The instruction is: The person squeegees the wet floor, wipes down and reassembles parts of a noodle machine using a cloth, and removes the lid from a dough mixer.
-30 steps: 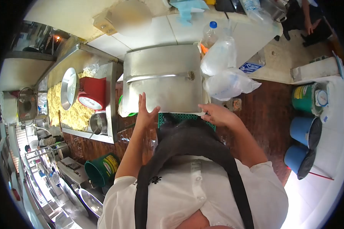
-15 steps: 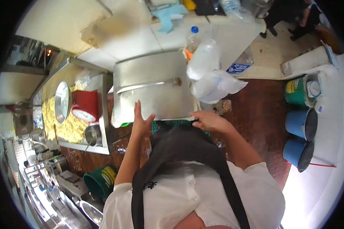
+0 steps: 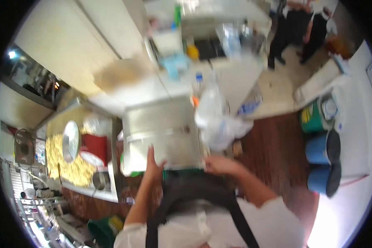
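Note:
A large metal lid with a long bar handle lies in front of my body, over something green. My left hand is at its near left edge, thumb and fingers apart, with nothing held. At the near right corner of the lid is my right hand, its fingers pressed together at the edge; blur hides what they pinch, if anything. White plastic bags lie by the lid's right side, and a bottle with a blue cap stands behind them.
On the left, a tray holds yellow food, a red scale and a metal pot. Blue buckets and a green bucket line the right wall. People in dark clothes stand at the back right.
The view has tilted upward, so the lid, bags and both hands appear lower, and more of the back counter shows. Both hands remain at the lid's near edge.

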{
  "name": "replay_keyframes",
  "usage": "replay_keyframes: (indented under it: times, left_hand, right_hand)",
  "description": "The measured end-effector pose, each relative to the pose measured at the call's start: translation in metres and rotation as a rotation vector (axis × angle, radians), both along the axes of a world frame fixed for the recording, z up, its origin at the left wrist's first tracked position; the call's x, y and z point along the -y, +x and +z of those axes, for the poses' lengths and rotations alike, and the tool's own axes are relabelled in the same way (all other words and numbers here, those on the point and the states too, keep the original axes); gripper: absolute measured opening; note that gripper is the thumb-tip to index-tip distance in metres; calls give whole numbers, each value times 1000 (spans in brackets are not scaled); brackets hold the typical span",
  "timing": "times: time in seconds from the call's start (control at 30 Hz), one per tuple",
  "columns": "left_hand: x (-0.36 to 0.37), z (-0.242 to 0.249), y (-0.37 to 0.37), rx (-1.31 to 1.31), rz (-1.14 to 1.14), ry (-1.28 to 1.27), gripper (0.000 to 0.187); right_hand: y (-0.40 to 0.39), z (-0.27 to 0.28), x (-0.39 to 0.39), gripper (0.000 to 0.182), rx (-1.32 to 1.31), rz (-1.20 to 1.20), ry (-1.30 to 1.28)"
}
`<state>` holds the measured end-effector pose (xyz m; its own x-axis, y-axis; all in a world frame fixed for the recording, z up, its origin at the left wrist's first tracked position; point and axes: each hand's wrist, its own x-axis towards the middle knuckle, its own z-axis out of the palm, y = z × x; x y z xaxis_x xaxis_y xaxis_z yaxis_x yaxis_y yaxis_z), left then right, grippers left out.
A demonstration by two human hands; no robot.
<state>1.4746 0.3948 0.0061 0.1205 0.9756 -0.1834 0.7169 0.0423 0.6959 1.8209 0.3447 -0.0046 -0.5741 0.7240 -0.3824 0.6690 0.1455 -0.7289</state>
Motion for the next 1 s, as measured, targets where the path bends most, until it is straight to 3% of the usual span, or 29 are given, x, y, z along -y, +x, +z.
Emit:
replay_keyframes:
  times: [0.07, 0.13, 0.17, 0.27, 0.37, 0.47, 0.57, 0.7, 0.83, 1.0]
  left_hand:
    - [4, -15, -11, -65, -48, -14, 98]
    - [8, 3, 1, 0, 15, -69, 98]
    - [8, 2, 4, 6, 22, -54, 98]
    - [14, -4, -2, 6, 39, -32, 96]
    - [15, -4, -1, 4, 36, -10, 95]
    - [17, -3, 0, 11, 57, -33, 96]
    - [16, -13, -2, 83, 47, -32, 96]
    - [21, -9, -4, 96, 114, -98, 97]
    - [28, -18, -19, 34, 114, -54, 96]
    - [34, -14, -36, 8, 146, -64, 97]
  right_hand:
    - [3, 22, -2, 56, -50, -50, 24]
    - [-1, 45, -5, 52, -71, -60, -60]
    - [-1, 51, -6, 42, -100, -41, -12]
    - [2, 68, -17, 42, -397, -136, -51]
    - [22, 87, -26, 62, -1242, -270, -462]
    - [32, 123, -46, 68, -1303, -273, -316]
    - [29, 119, -55, 58, -913, -383, -232]
    - [7, 106, -45, 40, -192, -185, 39]
    - [-4, 82, -36, 41, -63, 104, -1]
    - [-25, 88, -46, 42, -72, 18, -111]
